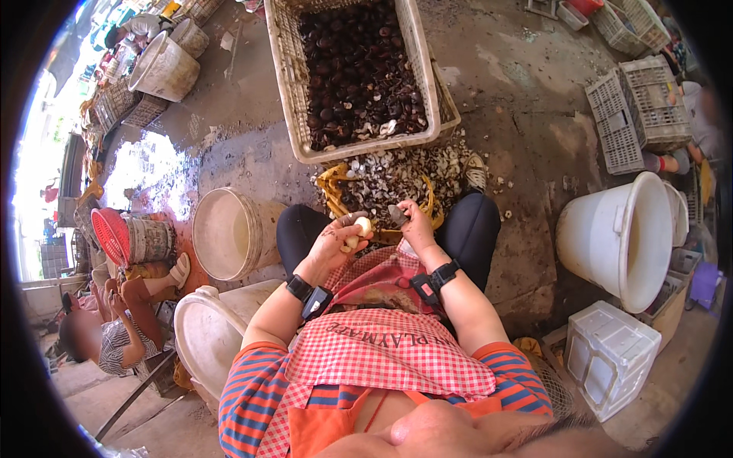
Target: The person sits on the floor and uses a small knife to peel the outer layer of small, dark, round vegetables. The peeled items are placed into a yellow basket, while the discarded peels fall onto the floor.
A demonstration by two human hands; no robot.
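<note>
My left hand [338, 239] is closed around a few pale peeled pieces [362, 226], which look like peeled water chestnuts. Close to its right, my right hand [418, 226] grips a small dark blade or peeler [397, 214]; its exact kind cannot be told. Beneath and beyond both hands lies a heap of pale and dark peelings [395, 174], partly in a yellow bag [334, 186] between my knees. In front of me stands a white plastic crate [433, 86] holding many dark, round, unpeeled corms [349, 68], with scraps at its near end.
White buckets [224, 233] stand at my left, one [209, 338] beside my elbow. A large white tub [615, 240] and a grey lidded box [613, 355] are at my right. A seated person [129, 338] works at far left; another sits behind crates [655, 109] at far right.
</note>
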